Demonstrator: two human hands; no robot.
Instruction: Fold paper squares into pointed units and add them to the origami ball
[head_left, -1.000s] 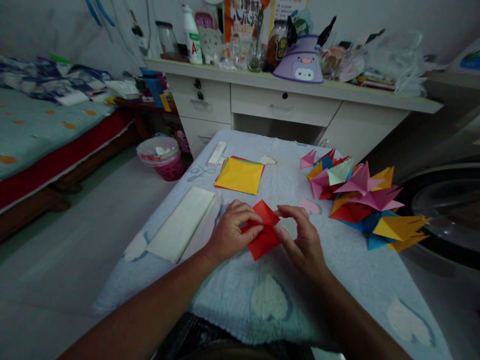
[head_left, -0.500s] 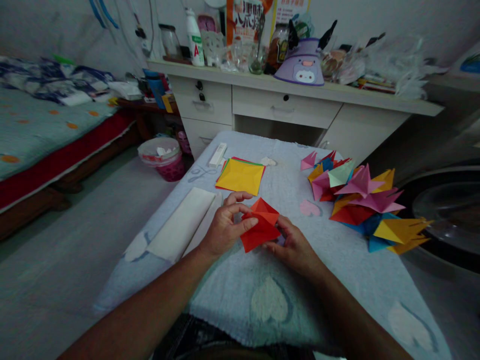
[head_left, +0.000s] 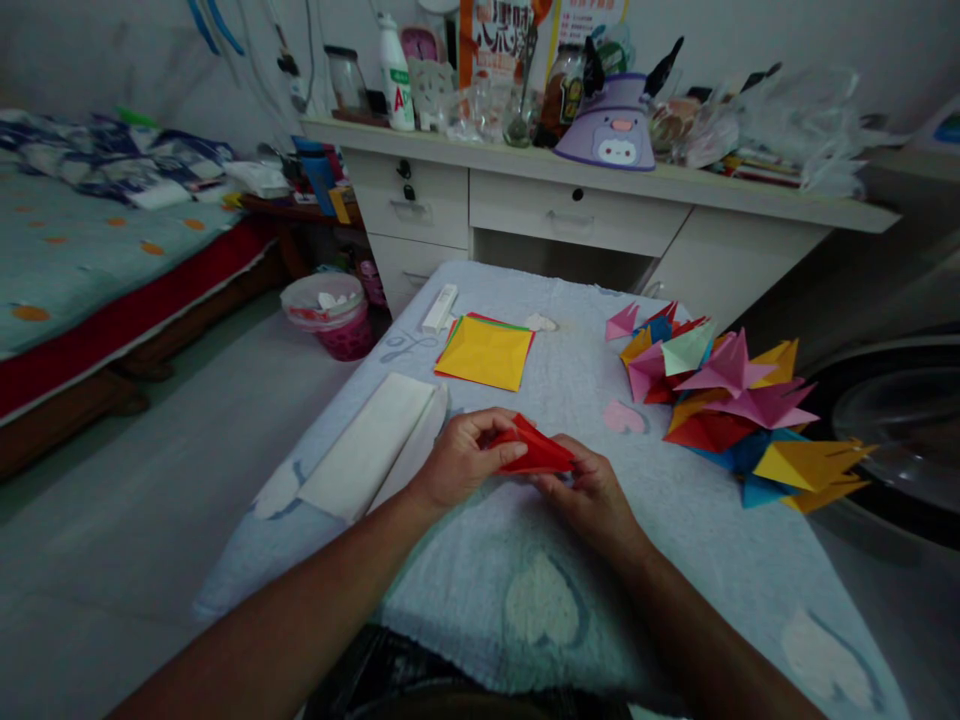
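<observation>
A red sheet of origami paper [head_left: 536, 451], partly folded and drawn in narrow, is held between both hands above the cloth-covered table [head_left: 480, 580]. My left hand [head_left: 466, 455] pinches its left side, thumb on the near face. At the right corner, the fingers of my right hand [head_left: 583, 480] are closed on the paper. Beyond the hands lies a stack of square paper [head_left: 486, 352], yellow on top with red and green edges showing. Several folded paper pieces [head_left: 724, 405] in pink, yellow, red and blue are heaped at the right.
Left of my hands lies a long white folded piece [head_left: 371, 440], with a small white box [head_left: 440, 308] farther back. A white cabinet [head_left: 420, 200] with cluttered top stands behind the table. On the floor at left is a pink bin [head_left: 345, 335], beside a bed [head_left: 112, 270].
The red paper has gone from a wider, more open shape to a narrow, collapsed one. Both hands still hold it, and the left fingers have curled down onto it.
</observation>
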